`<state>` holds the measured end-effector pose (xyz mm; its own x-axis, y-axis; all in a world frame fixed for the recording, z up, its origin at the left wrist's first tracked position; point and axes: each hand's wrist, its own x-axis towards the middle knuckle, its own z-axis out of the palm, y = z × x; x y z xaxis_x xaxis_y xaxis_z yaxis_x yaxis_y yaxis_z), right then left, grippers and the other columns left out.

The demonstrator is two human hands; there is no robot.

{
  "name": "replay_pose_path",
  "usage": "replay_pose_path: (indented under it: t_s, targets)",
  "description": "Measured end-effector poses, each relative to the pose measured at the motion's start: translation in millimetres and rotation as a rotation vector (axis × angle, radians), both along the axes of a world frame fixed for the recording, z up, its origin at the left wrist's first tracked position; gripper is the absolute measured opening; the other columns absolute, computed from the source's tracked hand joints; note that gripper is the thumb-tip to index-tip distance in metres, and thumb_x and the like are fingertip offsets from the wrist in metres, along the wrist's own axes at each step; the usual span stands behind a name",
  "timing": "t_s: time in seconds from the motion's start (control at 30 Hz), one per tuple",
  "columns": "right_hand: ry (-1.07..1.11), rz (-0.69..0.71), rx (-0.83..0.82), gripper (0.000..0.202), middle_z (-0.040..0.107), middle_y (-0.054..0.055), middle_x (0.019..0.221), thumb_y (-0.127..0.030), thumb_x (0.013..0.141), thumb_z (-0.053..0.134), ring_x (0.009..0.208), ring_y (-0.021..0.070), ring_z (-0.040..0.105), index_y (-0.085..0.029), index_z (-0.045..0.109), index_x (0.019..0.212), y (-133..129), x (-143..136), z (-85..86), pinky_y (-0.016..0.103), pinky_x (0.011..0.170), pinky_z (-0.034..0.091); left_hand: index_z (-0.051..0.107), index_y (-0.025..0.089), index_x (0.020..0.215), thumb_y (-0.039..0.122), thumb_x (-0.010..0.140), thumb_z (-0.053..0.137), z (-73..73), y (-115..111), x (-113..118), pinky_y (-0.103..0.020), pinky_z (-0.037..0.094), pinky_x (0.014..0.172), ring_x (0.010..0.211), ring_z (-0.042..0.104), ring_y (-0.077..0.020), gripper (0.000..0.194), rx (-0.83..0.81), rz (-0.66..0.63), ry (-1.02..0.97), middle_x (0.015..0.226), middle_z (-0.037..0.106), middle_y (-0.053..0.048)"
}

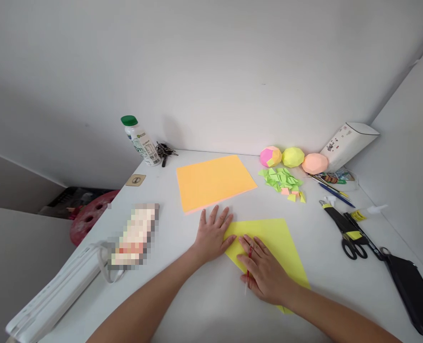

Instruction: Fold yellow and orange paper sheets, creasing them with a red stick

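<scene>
A yellow sheet [286, 243] lies at an angle on the white table, under both hands. My left hand [213, 234] rests flat with its fingers spread, its thumb and side over the sheet's left edge. Over the sheet's middle, my right hand [263, 271] holds a thin pen with a red part [249, 267] between its fingers; the pen's clear end points toward me. Beyond my left hand lies an orange stack of paper [214, 182]. Small green folded paper pieces [281, 178] are heaped behind the yellow sheet, with a few yellow and pink ones.
Three faceted paper balls [293, 156] stand by the wall near a white box [350, 145]. Scissors [354, 245], a glue bottle [368, 211] and a black case [413, 295] lie right. A bottle [142, 143], blurred phone [136, 233] and white power strip [59, 290] are left.
</scene>
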<state>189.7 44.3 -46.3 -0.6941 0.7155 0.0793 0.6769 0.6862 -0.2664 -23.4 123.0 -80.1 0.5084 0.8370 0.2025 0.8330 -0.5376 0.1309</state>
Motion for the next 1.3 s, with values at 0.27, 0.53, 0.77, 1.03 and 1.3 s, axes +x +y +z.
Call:
replay_pose_path:
  t_s: [0.27, 0.53, 0.77, 1.03, 1.3]
  targets:
    - [0.025, -0.003, 0.007, 0.028, 0.030, 0.018, 0.151, -0.028, 0.091, 0.050, 0.143, 0.0310, 0.019, -0.015, 0.054, 0.116, 1, -1, -1.3, 0.056, 0.113, 0.028, 0.039, 0.022, 0.143, 0.055, 0.092, 0.037, 1.3, -2, 1, -0.070, 0.012, 0.106, 0.138, 0.023, -0.0416, 0.061, 0.012, 0.015, -0.006, 0.151, 0.035, -0.008]
    - [0.018, -0.004, -0.007, 0.028, 0.029, 0.017, 0.152, -0.027, 0.091, 0.050, 0.144, 0.0309, 0.018, -0.015, 0.054, 0.116, 0, 0, -0.4, 0.056, 0.113, 0.028, 0.040, 0.022, 0.142, 0.056, 0.091, 0.037, 2.2, -1, 1, -0.069, 0.008, 0.108, 0.138, 0.023, -0.0412, 0.061, 0.001, 0.010, -0.020, 0.151, 0.034, -0.007]
    - [-0.025, 0.015, -0.007, 0.032, 0.026, 0.019, 0.152, -0.024, 0.087, 0.052, 0.144, 0.0332, 0.015, -0.014, 0.053, 0.118, -10, 5, -0.1, 0.057, 0.112, 0.028, 0.040, 0.022, 0.142, 0.055, 0.091, 0.038, 2.3, 0, 0, -0.070, 0.009, 0.107, 0.138, 0.023, -0.0415, 0.060, -0.009, 0.002, -0.018, 0.151, 0.035, -0.007]
    - [-0.019, 0.065, -0.026, 0.041, 0.014, 0.015, 0.156, -0.026, 0.087, 0.054, 0.144, 0.0319, 0.013, -0.017, 0.051, 0.127, -34, 25, -2.5, 0.055, 0.113, 0.026, 0.039, 0.019, 0.142, 0.055, 0.092, 0.036, 2.1, -1, -1, -0.072, 0.010, 0.106, 0.138, 0.022, -0.0429, 0.061, -0.001, -0.010, -0.007, 0.151, 0.033, -0.008]
    - [-0.007, 0.075, -0.014, 0.041, 0.012, 0.013, 0.157, -0.032, 0.089, 0.054, 0.144, 0.0307, 0.014, -0.019, 0.051, 0.127, -47, 34, -7.8, 0.053, 0.116, 0.021, 0.040, 0.022, 0.142, 0.053, 0.092, 0.040, 4.6, -2, 0, -0.070, 0.008, 0.108, 0.139, 0.021, -0.0430, 0.059, 0.026, -0.010, 0.005, 0.151, 0.035, -0.010]
